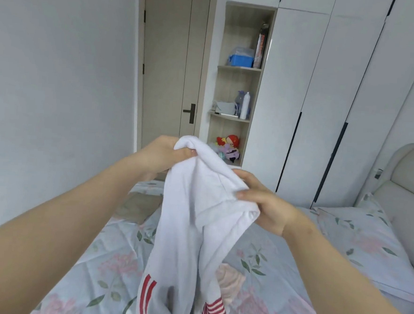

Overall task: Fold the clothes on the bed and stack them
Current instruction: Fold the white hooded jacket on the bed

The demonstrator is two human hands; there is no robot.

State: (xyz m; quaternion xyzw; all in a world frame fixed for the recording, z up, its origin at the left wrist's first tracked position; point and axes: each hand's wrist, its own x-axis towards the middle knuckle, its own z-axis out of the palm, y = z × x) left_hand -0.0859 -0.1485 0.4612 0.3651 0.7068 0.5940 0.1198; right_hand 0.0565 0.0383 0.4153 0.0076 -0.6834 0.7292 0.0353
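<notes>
- Head camera, looking down both arms: left hand [163,153] is up high, grip closed tight, thumb and fingers pinching a bunched corner of the white garment [191,229].
- Right hand [264,205] sits lower and to the right, grip curled round another fold of the same garment, thumb on top.
- Garment hangs between the two hands over the bed [109,272], red stripes near its lower edges; I can't tell whether the bottom touches the sheet.
- Behind the hanging cloth I see a pale pink piece [229,283] on the bed, and a beige piece [136,207] further off.
- Pillow [366,241] at right, door [168,68] beyond.
</notes>
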